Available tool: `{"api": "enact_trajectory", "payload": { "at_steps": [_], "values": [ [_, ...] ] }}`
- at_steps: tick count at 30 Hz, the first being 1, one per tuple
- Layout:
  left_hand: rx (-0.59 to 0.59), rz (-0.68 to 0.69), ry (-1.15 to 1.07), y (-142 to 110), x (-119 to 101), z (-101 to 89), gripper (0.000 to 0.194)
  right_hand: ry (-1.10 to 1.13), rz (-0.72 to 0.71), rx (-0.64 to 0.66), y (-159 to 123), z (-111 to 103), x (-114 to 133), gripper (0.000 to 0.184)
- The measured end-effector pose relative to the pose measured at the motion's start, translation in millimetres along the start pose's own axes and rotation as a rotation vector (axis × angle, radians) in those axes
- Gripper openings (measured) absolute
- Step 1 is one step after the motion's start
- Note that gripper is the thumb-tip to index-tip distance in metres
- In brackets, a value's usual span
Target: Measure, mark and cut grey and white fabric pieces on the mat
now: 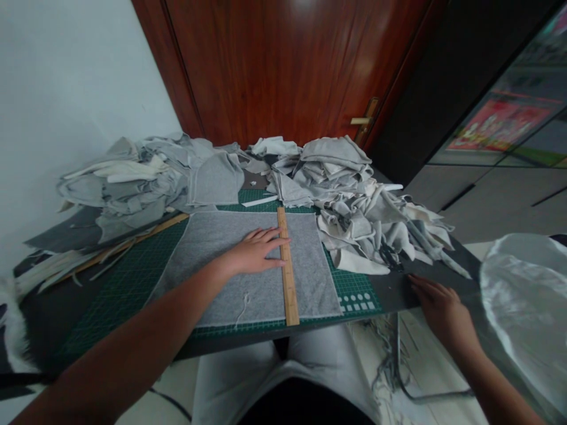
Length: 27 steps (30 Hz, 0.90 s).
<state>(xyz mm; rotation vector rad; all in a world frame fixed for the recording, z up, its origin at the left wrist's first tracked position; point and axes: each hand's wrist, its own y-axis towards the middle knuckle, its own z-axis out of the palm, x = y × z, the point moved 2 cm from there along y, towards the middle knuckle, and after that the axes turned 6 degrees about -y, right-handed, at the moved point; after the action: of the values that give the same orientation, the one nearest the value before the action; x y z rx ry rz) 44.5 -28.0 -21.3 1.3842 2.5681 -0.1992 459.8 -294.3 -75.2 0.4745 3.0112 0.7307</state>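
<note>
The left hand lies flat and palm down on the grey cloth, fingers spread, the fingertips reaching onto the wooden ruler. The ruler is directly beside that hand, on its right, lying across the cloth from its far edge to its near edge. A loose thread rests on the cloth, nearer the body than the hand. Under the cloth is the green cutting mat, showing at the sides.

The right hand is well apart from the ruler, off to the right, its fingers together and low at the dark surface; whether they pinch anything I cannot tell. Just beyond its fingertips, a scrap pile spreads along the mat's right side. Another fabric heap lies beyond the left forearm.
</note>
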Motion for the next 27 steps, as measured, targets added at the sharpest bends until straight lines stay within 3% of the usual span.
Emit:
{"api": "enact_trajectory", "payload": {
  "at_steps": [6, 9, 12, 14, 17, 20, 23, 27],
  "values": [
    [0.027, -0.016, -0.016, 0, -2, -2.6, 0.066, -0.034, 0.01, -0.015, 4, -22, 3, 0.05],
    [0.021, -0.022, -0.012, -1, -4, -3.1, 0.069, -0.015, 0.124, -0.026, 0, -37, 12, 0.049],
    [0.021, -0.018, -0.014, -1, -5, -2.7, 0.072, 0.188, 0.327, -0.04, 4, -57, 45, 0.049],
    [0.021, -0.02, -0.017, -1, -5, -2.5, 0.073, 0.497, 0.395, 0.007, 16, -67, 83, 0.047],
    [0.015, -0.024, -0.013, -2, -6, -3.1, 0.072, 0.872, 0.283, 0.207, 49, -62, 151, 0.04],
    [0.008, -0.021, 0.002, -1, -7, -3.8, 0.071, 1.072, 0.062, 0.373, 92, -37, 208, 0.036],
    [0.005, -0.027, 0.0, 0, -7, -3.0, 0.081, 1.002, -0.101, 0.481, 131, -7, 241, 0.027],
    [-0.018, -0.045, -0.01, 0, -5, 0.5, 0.092, 0.775, -0.363, 0.522, 161, 13, 261, 0.024]
  ]
}}
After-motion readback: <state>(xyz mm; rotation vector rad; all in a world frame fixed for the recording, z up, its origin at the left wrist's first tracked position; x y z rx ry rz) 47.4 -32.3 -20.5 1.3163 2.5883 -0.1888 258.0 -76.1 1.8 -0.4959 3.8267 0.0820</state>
